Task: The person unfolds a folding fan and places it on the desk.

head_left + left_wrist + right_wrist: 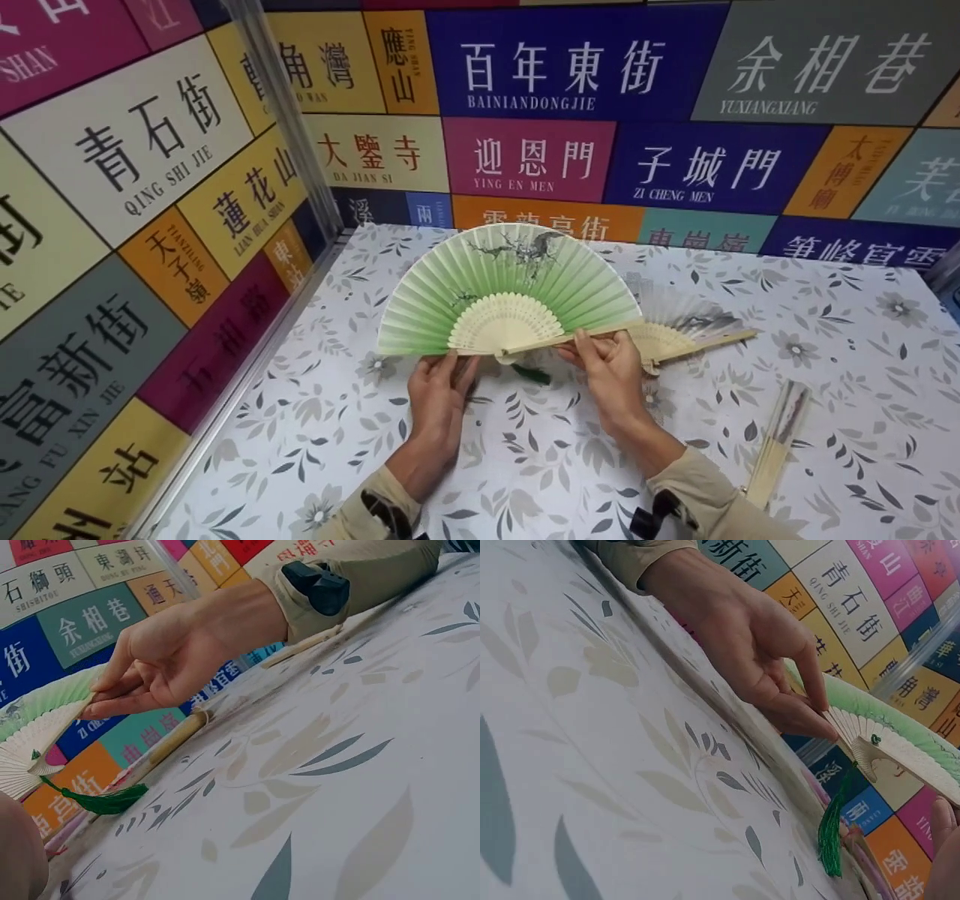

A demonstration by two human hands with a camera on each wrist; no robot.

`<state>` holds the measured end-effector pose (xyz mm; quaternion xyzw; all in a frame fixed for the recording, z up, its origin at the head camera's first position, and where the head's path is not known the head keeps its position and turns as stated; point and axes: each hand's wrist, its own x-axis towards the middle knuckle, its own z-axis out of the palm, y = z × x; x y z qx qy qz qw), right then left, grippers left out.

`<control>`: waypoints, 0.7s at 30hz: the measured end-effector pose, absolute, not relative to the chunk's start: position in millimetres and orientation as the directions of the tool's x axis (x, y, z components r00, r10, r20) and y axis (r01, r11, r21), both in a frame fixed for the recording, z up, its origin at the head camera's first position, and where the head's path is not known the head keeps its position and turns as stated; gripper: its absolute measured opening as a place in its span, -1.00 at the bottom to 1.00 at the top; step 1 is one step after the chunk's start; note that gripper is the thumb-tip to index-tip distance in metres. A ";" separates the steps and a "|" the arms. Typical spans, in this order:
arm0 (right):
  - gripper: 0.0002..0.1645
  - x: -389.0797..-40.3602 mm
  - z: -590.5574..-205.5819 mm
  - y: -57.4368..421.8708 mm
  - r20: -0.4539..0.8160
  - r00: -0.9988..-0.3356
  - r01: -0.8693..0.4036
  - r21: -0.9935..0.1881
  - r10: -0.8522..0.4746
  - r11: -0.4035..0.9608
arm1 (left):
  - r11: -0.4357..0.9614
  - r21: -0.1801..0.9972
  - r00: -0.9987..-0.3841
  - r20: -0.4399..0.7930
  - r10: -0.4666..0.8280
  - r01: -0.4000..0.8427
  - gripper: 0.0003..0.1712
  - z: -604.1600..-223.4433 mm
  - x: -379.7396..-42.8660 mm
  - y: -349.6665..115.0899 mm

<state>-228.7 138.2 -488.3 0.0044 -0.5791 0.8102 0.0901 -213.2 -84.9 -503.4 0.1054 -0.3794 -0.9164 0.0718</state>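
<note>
A green folding fan, shaded to white at its rim and printed with dark blossom branches, is spread wide above the table. My left hand pinches its left outer stick from below. With thumb and fingers my right hand grips the right outer stick. Pale pierced ribs meet at the bottom pivot, where a dark green tassel hangs. The left wrist view shows the right hand pinching the fan's edge; the right wrist view shows the left hand on the opposite edge.
Behind the right hand lies a second, grey-white spread fan, partly hidden. A folded fan rests near the right sleeve. The table has a leaf-patterned cover. Walls of coloured street-name panels stand at the back and left.
</note>
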 end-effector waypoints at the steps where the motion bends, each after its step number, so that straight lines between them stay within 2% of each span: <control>1: -0.68 -229.8 -489.1 134.6 0.104 -0.984 -0.144 -0.937 0.142 -0.318 | -0.705 0.707 -0.966 -0.144 -0.217 0.053 -0.63 -503.7 -213.0 -87.3; 9: -0.68 -241.8 -495.3 104.1 0.042 -0.990 -0.088 -0.931 0.133 -0.355 | -0.691 0.719 -0.954 -0.155 -0.255 0.068 -0.63 -507.8 -212.7 -109.0; 16: -0.71 -251.1 -501.3 79.2 -0.026 -0.994 -0.012 -0.936 0.104 -0.352 | -0.649 0.760 -0.932 -0.227 -0.283 0.012 -0.63 -511.2 -210.9 -129.5; 21: -0.71 -253.9 -505.1 66.3 -0.116 -0.992 0.091 -0.934 0.052 -0.344 | -0.623 0.781 -0.922 -0.265 -0.282 -0.033 -0.57 -506.6 -203.5 -143.0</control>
